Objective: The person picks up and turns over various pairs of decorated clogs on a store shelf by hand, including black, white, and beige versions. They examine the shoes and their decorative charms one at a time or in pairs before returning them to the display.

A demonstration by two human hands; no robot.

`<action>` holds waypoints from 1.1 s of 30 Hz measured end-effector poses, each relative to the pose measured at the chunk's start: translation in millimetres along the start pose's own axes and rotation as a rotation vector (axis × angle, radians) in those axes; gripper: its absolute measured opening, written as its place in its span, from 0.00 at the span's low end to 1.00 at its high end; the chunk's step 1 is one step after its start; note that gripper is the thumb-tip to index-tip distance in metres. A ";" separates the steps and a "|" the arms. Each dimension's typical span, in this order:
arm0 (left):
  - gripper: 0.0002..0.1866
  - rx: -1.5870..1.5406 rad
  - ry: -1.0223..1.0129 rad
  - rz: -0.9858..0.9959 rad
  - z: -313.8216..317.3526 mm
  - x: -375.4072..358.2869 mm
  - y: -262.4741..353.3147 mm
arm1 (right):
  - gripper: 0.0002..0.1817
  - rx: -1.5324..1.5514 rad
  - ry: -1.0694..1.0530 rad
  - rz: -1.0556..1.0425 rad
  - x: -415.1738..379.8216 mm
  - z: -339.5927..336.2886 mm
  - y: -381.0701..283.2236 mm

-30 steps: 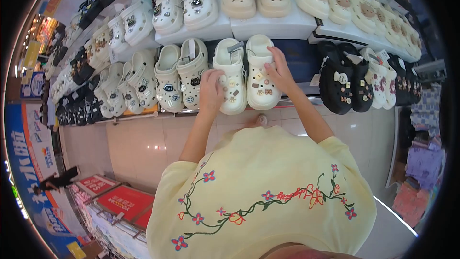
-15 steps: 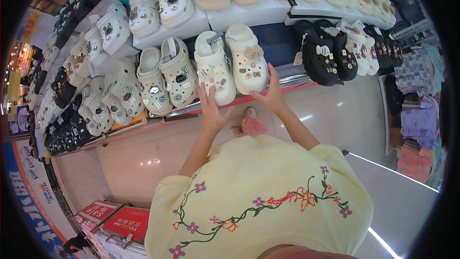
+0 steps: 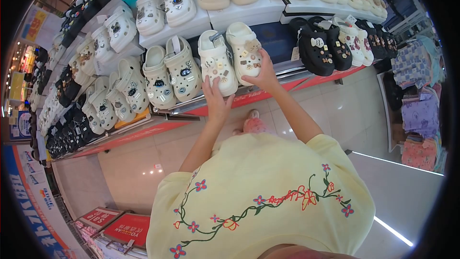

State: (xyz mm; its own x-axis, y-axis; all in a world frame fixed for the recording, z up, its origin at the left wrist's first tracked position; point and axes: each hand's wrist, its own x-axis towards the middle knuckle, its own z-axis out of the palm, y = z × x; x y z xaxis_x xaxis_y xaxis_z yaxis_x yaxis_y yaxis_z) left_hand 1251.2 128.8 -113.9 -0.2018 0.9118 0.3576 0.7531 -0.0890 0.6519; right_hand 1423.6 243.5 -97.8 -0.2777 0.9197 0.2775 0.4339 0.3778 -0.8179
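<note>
A pair of cream clogs with charms stands side by side at the shelf's front edge. My left hand (image 3: 217, 98) touches the toe of the left clog (image 3: 218, 64), its fingers spread on the front. Around the outer side and toe of the right clog (image 3: 245, 50), which has a cat-face charm, my right hand (image 3: 261, 73) is curved, thumb at the toe and fingers along the side. A grey tag loop shows at the left clog's opening. Both clogs rest on the shelf.
Grey-white clogs (image 3: 183, 72) stand to the left and black clogs (image 3: 318, 50) to the right. White boxes (image 3: 247, 12) behind carry more clogs. A red-edged shelf front (image 3: 306, 80) runs above the tiled floor. Folded clothes (image 3: 420, 110) lie at the far right.
My right hand has moved up and closed in around the right clog's side and toe. My left hand stays at the left clog's toe. The view has shifted slightly.
</note>
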 end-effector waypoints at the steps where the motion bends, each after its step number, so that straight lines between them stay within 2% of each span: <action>1: 0.42 0.012 0.010 -0.004 1.1 -1.2 -0.4 | 0.57 0.020 -0.006 0.001 -0.5 0.3 -0.4; 7: 0.44 -0.056 0.007 -0.024 -2.4 -3.0 0.3 | 0.51 0.026 0.086 -0.097 -2.4 3.7 2.6; 13: 0.48 -0.090 0.044 -0.061 -3.6 -3.1 5.3 | 0.51 0.140 0.025 -0.048 -2.5 -0.1 -1.5; 16: 0.47 -0.052 0.052 -0.032 -3.1 -3.0 4.6 | 0.63 0.030 0.089 -0.112 -2.5 4.0 4.2; 28: 0.46 -0.074 0.066 -0.054 -4.8 -1.1 5.8 | 0.57 0.005 0.112 -0.169 -3.1 7.8 16.9; 33: 0.46 -0.073 0.073 -0.039 0.3 -3.2 0.8 | 0.57 0.145 0.150 -0.131 -5.8 14.6 23.1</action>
State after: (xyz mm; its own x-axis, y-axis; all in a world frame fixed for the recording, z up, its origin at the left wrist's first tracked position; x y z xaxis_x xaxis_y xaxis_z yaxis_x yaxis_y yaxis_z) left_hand 1252.6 126.0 -114.7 -0.2773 0.8837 0.3771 0.6970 -0.0851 0.7120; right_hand 1422.7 245.3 -125.7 -0.1879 0.8737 0.4487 0.2720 0.4852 -0.8310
